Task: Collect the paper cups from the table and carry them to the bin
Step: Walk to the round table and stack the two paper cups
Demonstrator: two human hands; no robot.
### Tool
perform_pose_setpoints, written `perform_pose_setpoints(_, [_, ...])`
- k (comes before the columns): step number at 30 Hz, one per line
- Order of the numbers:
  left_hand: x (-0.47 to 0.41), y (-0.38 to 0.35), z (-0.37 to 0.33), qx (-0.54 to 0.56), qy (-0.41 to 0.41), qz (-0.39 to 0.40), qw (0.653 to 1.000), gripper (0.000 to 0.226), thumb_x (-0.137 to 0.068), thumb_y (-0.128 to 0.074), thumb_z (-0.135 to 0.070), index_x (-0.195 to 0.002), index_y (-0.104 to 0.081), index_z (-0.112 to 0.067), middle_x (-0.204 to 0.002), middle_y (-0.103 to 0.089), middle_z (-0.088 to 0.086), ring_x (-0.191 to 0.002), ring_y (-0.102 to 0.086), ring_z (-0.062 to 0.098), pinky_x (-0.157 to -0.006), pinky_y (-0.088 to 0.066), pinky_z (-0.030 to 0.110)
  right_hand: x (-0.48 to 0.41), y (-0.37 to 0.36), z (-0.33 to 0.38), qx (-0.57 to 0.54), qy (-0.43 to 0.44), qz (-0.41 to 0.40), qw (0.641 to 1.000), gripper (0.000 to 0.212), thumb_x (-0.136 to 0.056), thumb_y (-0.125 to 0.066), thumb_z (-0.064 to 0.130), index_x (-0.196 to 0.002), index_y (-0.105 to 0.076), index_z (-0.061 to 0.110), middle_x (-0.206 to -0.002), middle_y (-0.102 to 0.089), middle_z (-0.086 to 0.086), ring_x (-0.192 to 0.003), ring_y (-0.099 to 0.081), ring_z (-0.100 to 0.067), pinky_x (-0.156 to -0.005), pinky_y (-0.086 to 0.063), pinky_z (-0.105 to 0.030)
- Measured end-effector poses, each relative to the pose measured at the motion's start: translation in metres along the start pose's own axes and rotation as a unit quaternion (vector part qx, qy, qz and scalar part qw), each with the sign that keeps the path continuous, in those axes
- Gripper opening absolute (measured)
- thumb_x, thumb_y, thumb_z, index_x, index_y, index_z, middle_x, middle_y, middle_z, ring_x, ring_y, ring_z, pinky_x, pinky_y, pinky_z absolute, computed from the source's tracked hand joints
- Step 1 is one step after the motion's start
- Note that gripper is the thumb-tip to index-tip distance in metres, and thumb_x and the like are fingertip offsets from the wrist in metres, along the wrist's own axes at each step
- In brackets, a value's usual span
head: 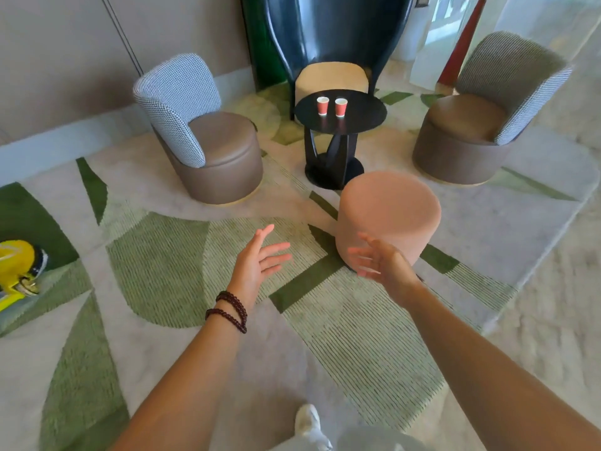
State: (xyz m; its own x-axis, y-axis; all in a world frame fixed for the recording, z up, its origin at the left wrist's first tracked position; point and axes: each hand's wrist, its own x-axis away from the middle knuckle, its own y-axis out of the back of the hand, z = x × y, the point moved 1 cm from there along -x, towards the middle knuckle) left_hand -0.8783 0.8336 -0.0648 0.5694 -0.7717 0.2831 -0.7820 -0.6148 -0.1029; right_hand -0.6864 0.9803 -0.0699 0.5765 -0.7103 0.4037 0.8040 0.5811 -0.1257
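Both paper cups, left cup (322, 105) and right cup (340, 107), stand upright and just apart on the round black bench (364, 117), well ahead of the person. Left hand (258, 262) and right hand (380, 260) are raised over the carpet, fingers spread, holding nothing. No bin is visible. Risk: the pink pouf (388, 216) stands between person and bench; a stumble or a hasty reach could topple the 2 light cups, contents unknown.

2 cups (331, 106) on table (364, 120) — untouched.
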Motion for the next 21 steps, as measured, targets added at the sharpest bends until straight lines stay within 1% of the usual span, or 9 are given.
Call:
perform_pose_setpoints(2, [-0.038, 0.01, -0.013, 0.0, 0.007, 0.0, 1.0, 0.051, -0.09, -0.025, -0.055, -0.134, -0.04, -0.033, -0.125, -0.062, 0.008, -0.109, -0.062, 0.022, -0.101, -0.043, 0.039, -0.034, -0.01, 0.016, -0.004, -0.001, -0.001, 1.0, 0.019, -0.094, -0.046, 0.033, -0.103, -0.063, 0.031, -0.101, -0.072, -0.001, -0.093, -0.066, -0.016, -0.075, -0.049, -0.031])
perform_pose_setpoints(4, [-0.073, 0.017, -0.025, 0.0, 0.009, 0.003, 1.0, 0.05, -0.091, -0.026, -0.054, -0.132, -0.042, -0.032, -0.125, -0.061, 0.007, -0.111, -0.06, 0.021, -0.101, -0.042, 0.039, -0.068, -0.017, 0.031, -0.005, 0.005, -0.005, 1.0, 0.021, -0.094, -0.047, 0.033, -0.104, -0.064, 0.031, -0.101, -0.073, -0.001, -0.092, -0.067, -0.015, -0.072, -0.048, -0.029])
perform_pose_setpoints(8, [-0.148, 0.028, -0.045, 0.009, -0.007, -0.008, 1.0, 0.047, -0.091, -0.027, -0.053, -0.126, -0.049, -0.032, -0.135, -0.054, 0.002, -0.12, -0.052, 0.015, -0.1, -0.041, 0.039, -0.143, -0.018, 0.059, -0.011, 0.022, -0.031, 0.999, 0.027, -0.094, -0.047, 0.03, -0.109, -0.068, 0.021, -0.1, -0.074, -0.005, -0.096, -0.068, -0.022, -0.075, -0.05, -0.031])
perform_pose_setpoints(13, [-0.248, 0.039, -0.07, 0.016, -0.006, -0.013, 1.0, 0.055, -0.09, -0.022, -0.056, -0.135, -0.041, -0.029, -0.129, -0.058, 0.003, -0.111, -0.06, 0.019, -0.097, -0.044, 0.038, -0.242, -0.011, 0.089, -0.008, 0.042, -0.037, 0.998, 0.025, -0.095, -0.045, 0.031, -0.107, -0.066, 0.025, -0.096, -0.072, -0.002, -0.096, -0.067, -0.023, -0.086, -0.053, -0.038])
perform_pose_setpoints(15, [-0.293, 0.037, -0.083, 0.013, -0.01, -0.016, 1.0, 0.055, -0.09, -0.022, -0.056, -0.136, -0.039, -0.03, -0.126, -0.06, 0.005, -0.107, -0.063, 0.019, -0.093, -0.046, 0.036, -0.289, -0.008, 0.104, -0.01, 0.047, -0.036, 0.998, 0.024, -0.096, -0.045, 0.032, -0.108, -0.065, 0.026, -0.1, -0.071, -0.003, -0.098, -0.066, -0.023, -0.088, -0.052, -0.039])
perform_pose_setpoints(17, [-0.339, 0.033, -0.1, 0.009, -0.01, -0.018, 1.0, 0.055, -0.09, -0.023, -0.057, -0.136, -0.039, -0.031, -0.125, -0.062, 0.005, -0.106, -0.064, 0.02, -0.09, -0.047, 0.035, -0.338, -0.006, 0.124, -0.006, 0.048, -0.034, 0.998, 0.028, -0.096, -0.045, 0.035, -0.113, -0.064, 0.024, -0.105, -0.072, -0.005, -0.101, -0.067, -0.024, -0.089, -0.053, -0.039])
perform_pose_setpoints(19, [-0.384, 0.028, -0.119, 0.007, -0.008, -0.019, 1.0, 0.055, -0.09, -0.023, -0.056, -0.136, -0.039, -0.031, -0.125, -0.062, 0.006, -0.106, -0.064, 0.022, -0.093, -0.046, 0.036, -0.385, -0.006, 0.146, 0.007, 0.045, -0.025, 0.999, 0.036, -0.095, -0.047, 0.039, -0.122, -0.06, 0.02, -0.108, -0.072, -0.006, -0.103, -0.067, -0.025, -0.088, -0.054, -0.039])
perform_pose_setpoints(21, [-0.425, 0.023, -0.137, 0.01, -0.004, -0.019, 1.0, 0.055, -0.09, -0.024, -0.056, -0.137, -0.038, -0.031, -0.125, -0.062, 0.008, -0.107, -0.063, 0.023, -0.097, -0.045, 0.038, -0.426, -0.007, 0.168, 0.019, 0.043, -0.012, 0.999, 0.037, -0.095, -0.047, 0.039, -0.125, -0.057, 0.02, -0.108, -0.071, -0.005, -0.104, -0.067, -0.026, -0.087, -0.054, -0.038])
